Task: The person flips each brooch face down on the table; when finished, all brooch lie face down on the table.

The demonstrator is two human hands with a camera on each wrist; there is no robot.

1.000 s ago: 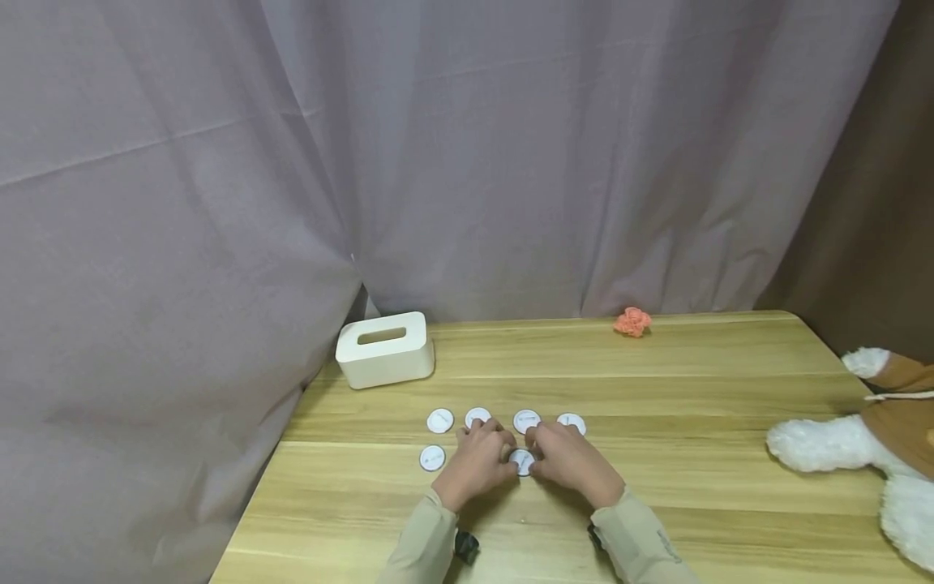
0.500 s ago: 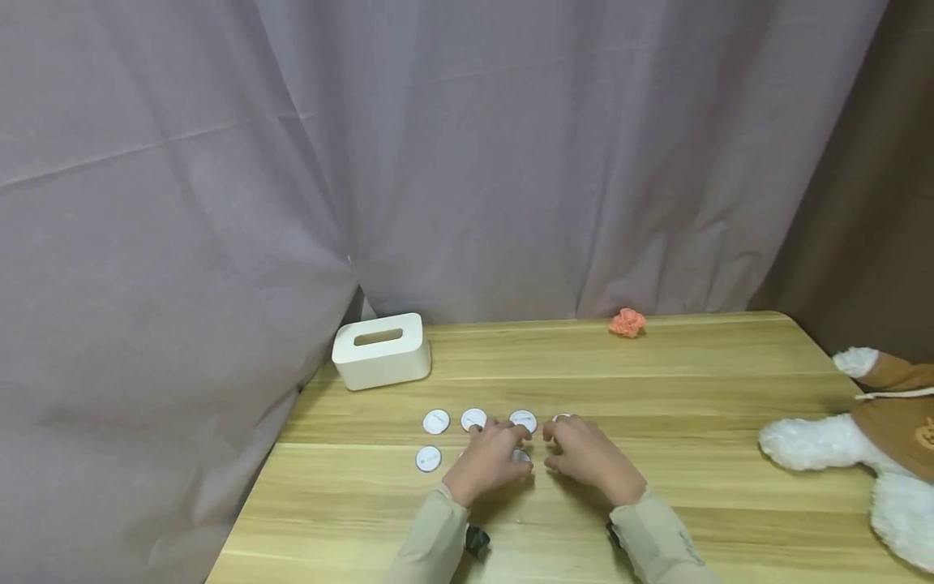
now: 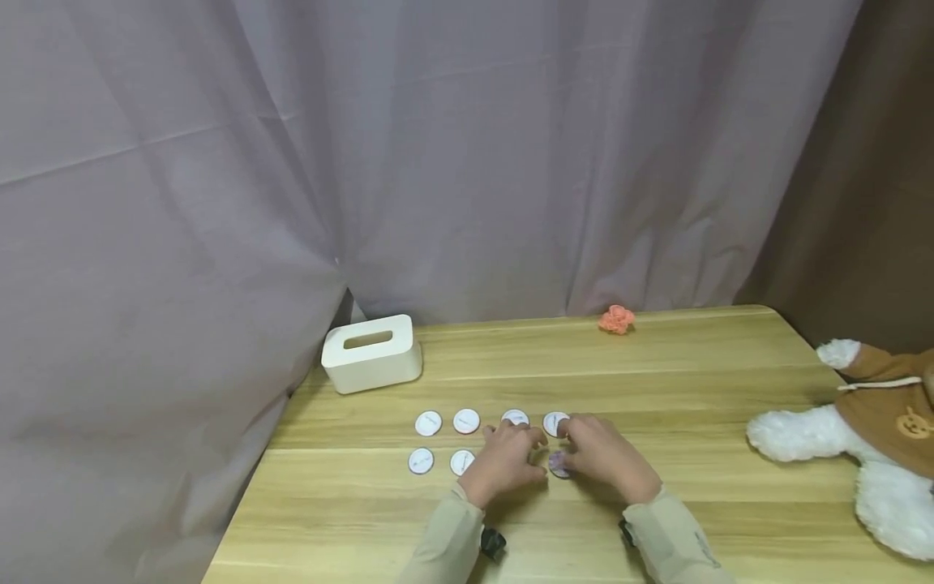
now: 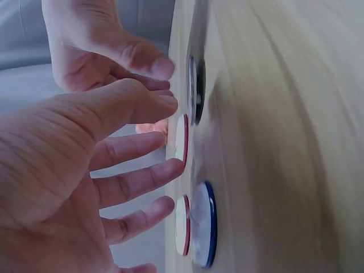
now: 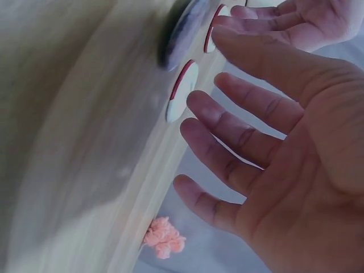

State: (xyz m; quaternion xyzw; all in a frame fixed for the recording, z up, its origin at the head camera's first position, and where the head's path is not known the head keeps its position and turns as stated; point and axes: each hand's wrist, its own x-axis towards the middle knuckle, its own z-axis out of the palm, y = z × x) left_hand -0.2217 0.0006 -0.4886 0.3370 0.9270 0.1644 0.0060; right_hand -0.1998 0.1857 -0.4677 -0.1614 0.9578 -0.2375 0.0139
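Round button badges lie in two rows on the wooden table, most showing white backs with pins, such as one badge [image 3: 428, 422] at the left end. My left hand [image 3: 508, 459] hovers over the middle of the rows, fingers spread and gently bent, hiding part of a far-row badge [image 3: 515, 417]. My right hand [image 3: 604, 456] is at the right end, thumb beside a purple-faced badge [image 3: 559, 465] and fingertips near a white-backed badge [image 3: 554, 423]. The right wrist view shows that purplish badge [image 5: 186, 33] just off my thumb. Neither palm holds anything.
A cream tissue box [image 3: 372, 357] stands at the back left of the table [image 3: 693, 381]. A coral-coloured crumpled piece [image 3: 616, 319] lies at the back edge. At the right sits a plush toy [image 3: 886, 414] in a brown top. Grey curtains [image 3: 452, 162] hang behind.
Both hands have shifted right along the rows. A near-row badge that my left hand covered is now uncovered, and the purple-faced badge shows beside my right thumb. The head view has turned slightly right.
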